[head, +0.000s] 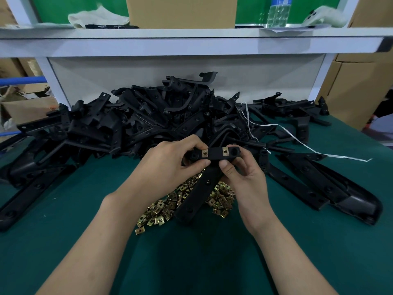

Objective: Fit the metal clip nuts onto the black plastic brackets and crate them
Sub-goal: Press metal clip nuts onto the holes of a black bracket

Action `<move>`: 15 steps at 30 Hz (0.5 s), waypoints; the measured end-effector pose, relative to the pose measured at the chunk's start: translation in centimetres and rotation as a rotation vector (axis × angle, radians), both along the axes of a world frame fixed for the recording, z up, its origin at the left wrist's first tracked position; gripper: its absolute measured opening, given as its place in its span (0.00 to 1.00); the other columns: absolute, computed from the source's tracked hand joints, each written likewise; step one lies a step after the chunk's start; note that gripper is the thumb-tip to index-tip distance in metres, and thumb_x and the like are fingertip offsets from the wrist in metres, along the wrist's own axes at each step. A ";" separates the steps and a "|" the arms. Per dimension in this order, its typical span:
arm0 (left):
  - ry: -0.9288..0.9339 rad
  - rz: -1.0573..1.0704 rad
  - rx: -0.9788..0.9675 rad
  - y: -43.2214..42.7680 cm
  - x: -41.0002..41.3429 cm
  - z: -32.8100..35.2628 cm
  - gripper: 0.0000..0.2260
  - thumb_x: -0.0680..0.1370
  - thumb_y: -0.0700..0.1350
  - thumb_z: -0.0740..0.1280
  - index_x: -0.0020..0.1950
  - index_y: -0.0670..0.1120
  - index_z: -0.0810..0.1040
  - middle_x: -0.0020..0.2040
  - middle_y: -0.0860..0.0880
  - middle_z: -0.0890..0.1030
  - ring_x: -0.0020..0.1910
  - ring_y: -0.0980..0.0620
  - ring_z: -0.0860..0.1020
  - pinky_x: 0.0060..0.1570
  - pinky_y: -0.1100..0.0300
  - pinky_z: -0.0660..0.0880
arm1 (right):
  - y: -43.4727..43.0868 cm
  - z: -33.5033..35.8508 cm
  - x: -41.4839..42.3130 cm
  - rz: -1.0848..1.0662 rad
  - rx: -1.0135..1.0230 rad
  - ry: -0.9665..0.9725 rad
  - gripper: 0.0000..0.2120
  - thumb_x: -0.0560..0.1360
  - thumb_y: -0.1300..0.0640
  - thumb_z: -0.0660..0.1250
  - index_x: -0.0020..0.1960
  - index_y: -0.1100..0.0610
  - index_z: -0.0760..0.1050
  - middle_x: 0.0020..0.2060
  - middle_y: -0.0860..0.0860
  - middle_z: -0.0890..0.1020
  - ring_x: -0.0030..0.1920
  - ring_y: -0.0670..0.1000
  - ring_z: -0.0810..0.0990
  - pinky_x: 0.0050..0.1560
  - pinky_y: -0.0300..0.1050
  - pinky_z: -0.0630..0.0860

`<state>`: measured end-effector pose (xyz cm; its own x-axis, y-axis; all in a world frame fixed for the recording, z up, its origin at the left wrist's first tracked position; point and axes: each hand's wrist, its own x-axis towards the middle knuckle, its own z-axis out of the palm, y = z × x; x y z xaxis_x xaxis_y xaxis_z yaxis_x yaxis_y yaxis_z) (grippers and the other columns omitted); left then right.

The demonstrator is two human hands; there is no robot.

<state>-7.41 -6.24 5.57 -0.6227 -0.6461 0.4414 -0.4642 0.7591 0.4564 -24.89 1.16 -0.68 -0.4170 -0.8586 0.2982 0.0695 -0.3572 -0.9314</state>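
A: Holding the black bracket [212, 156] at the centre of the frame, both your hands are closed on it: your left hand [168, 165] pinches its left end, your right hand [242, 177] grips the right end, thumb pressed under the bar.

B: And the clips?

A: Two brass clip nuts [204, 153] already sit on the top bar, one nearer each hand. The bracket's long leg hangs down toward you, over the loose pile of clip nuts [168, 207] lying on the green surface [191, 262] at lower centre.

B: Where are the other brackets?

A: A big heap of black brackets [148, 120] fills the middle of the frame behind your hands, against the white shelf [191, 41]. A few long ones [308, 184] lie apart at the right, and more at the left edge. A white string [297, 141] trails across the right side of the heap.

B: Is the right-hand clip fully seated?

A: It looks flush, but your fingers partly cover that end, so I cannot be sure.
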 end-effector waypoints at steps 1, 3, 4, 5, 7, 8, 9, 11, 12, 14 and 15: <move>-0.003 0.002 -0.004 0.0 0.0 0.0 0.10 0.76 0.62 0.65 0.55 0.62 0.73 0.42 0.56 0.82 0.34 0.60 0.74 0.33 0.61 0.70 | 0.0 0.0 0.0 0.001 -0.001 -0.003 0.15 0.73 0.51 0.73 0.60 0.47 0.79 0.55 0.52 0.84 0.62 0.55 0.81 0.67 0.62 0.74; -0.009 0.007 -0.009 0.0 0.0 0.0 0.11 0.76 0.63 0.64 0.55 0.62 0.73 0.42 0.55 0.82 0.34 0.59 0.74 0.33 0.60 0.71 | -0.1 -0.1 -0.1 0.004 -0.001 -0.003 0.14 0.76 0.54 0.73 0.60 0.48 0.79 0.55 0.53 0.84 0.61 0.55 0.81 0.67 0.62 0.74; -0.010 0.008 -0.009 0.0 0.0 0.0 0.11 0.76 0.63 0.64 0.55 0.62 0.73 0.42 0.55 0.82 0.34 0.59 0.74 0.33 0.60 0.71 | -0.1 -0.1 -0.1 0.006 0.000 -0.003 0.13 0.76 0.56 0.72 0.60 0.48 0.79 0.55 0.53 0.84 0.61 0.55 0.81 0.67 0.62 0.74; -0.010 0.007 -0.007 0.0 0.1 0.0 0.11 0.76 0.63 0.64 0.55 0.62 0.73 0.42 0.55 0.82 0.34 0.59 0.74 0.33 0.60 0.71 | -0.1 -0.1 -0.1 0.006 0.000 -0.003 0.13 0.76 0.56 0.72 0.61 0.48 0.79 0.55 0.53 0.84 0.61 0.55 0.81 0.67 0.62 0.74; -0.012 0.007 -0.005 0.0 0.1 0.1 0.11 0.75 0.63 0.64 0.55 0.62 0.73 0.42 0.55 0.82 0.33 0.60 0.74 0.33 0.60 0.69 | -0.1 0.0 0.0 0.001 0.001 -0.004 0.15 0.75 0.53 0.73 0.61 0.48 0.79 0.55 0.53 0.84 0.62 0.55 0.80 0.67 0.62 0.74; -0.015 0.011 -0.009 0.1 0.1 0.1 0.12 0.75 0.64 0.64 0.55 0.62 0.73 0.42 0.55 0.82 0.34 0.61 0.74 0.33 0.61 0.69 | -0.1 0.0 0.0 -0.001 0.001 -0.007 0.16 0.74 0.52 0.73 0.61 0.48 0.79 0.55 0.53 0.84 0.62 0.55 0.80 0.67 0.63 0.73; -0.018 0.017 -0.015 0.1 0.1 0.2 0.12 0.75 0.64 0.64 0.55 0.62 0.73 0.42 0.56 0.82 0.34 0.61 0.74 0.33 0.60 0.68 | -0.1 0.0 0.0 -0.001 0.001 -0.010 0.16 0.73 0.51 0.73 0.60 0.48 0.79 0.55 0.53 0.84 0.62 0.55 0.80 0.67 0.63 0.74; -0.024 0.035 -0.026 0.2 0.1 0.3 0.12 0.75 0.64 0.64 0.55 0.62 0.73 0.42 0.57 0.82 0.36 0.62 0.74 0.34 0.59 0.70 | -0.1 0.1 0.1 0.003 -0.001 -0.014 0.16 0.73 0.51 0.73 0.60 0.48 0.79 0.55 0.53 0.84 0.61 0.55 0.81 0.67 0.62 0.74; -0.030 0.042 -0.032 0.2 0.1 0.4 0.12 0.75 0.64 0.64 0.55 0.62 0.73 0.42 0.57 0.82 0.38 0.62 0.75 0.35 0.59 0.70 | -0.1 0.0 0.1 0.005 -0.002 -0.015 0.16 0.73 0.52 0.73 0.60 0.48 0.79 0.55 0.53 0.84 0.61 0.55 0.81 0.67 0.62 0.74; -0.044 0.050 -0.048 0.3 0.1 0.5 0.13 0.74 0.65 0.63 0.54 0.62 0.73 0.42 0.56 0.81 0.40 0.62 0.74 0.35 0.59 0.70 | -0.1 0.1 0.1 0.008 -0.006 -0.018 0.15 0.73 0.53 0.72 0.60 0.48 0.80 0.55 0.53 0.84 0.61 0.55 0.81 0.66 0.62 0.74; -0.049 0.051 -0.055 0.3 0.1 0.6 0.13 0.74 0.65 0.63 0.54 0.62 0.73 0.42 0.56 0.81 0.40 0.62 0.74 0.35 0.59 0.70 | -0.1 0.1 0.1 0.009 -0.008 -0.022 0.14 0.73 0.53 0.72 0.59 0.48 0.80 0.54 0.53 0.84 0.61 0.56 0.81 0.66 0.62 0.75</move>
